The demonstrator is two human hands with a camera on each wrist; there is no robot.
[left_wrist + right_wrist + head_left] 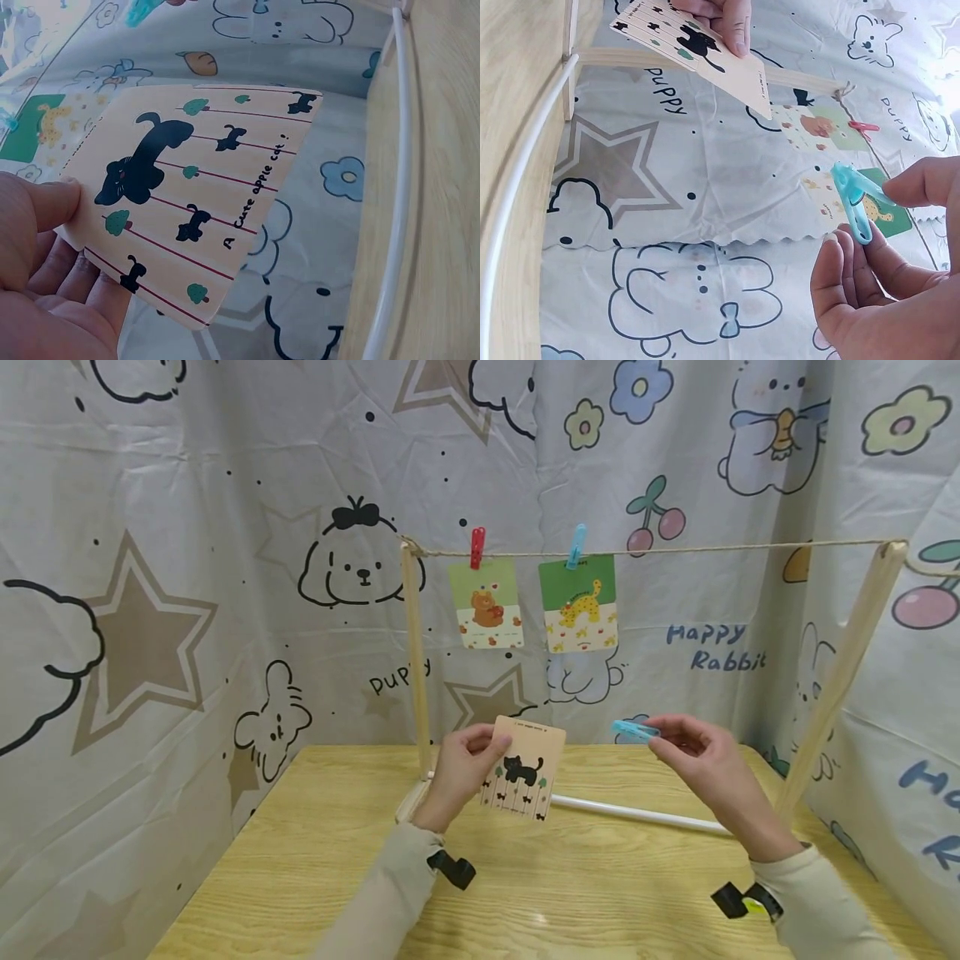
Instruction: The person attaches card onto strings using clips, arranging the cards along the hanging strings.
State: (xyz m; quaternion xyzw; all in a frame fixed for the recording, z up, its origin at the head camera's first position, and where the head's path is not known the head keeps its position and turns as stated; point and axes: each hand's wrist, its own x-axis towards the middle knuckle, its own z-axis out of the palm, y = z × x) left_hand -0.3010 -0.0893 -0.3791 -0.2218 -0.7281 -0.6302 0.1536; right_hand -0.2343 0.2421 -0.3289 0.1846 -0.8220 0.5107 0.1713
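My left hand pinches a peach card by its left edge, thumb in front. The card shows a black cat and smaller cats, and it tilts slightly above the table. Off to the right, my right hand holds a light blue clothespin between thumb and fingers. In the right wrist view the thumb and fingers are on the two legs of this clothespin. Card and clothespin are apart. Behind them, a bear card hangs from a twine line by a red clothespin, and a leopard card by a blue clothespin.
The twine runs between a left wooden post and a right wooden post. A white rod lies low between the posts, over the wooden table. Printed curtain cloth surrounds the table at the back and sides.
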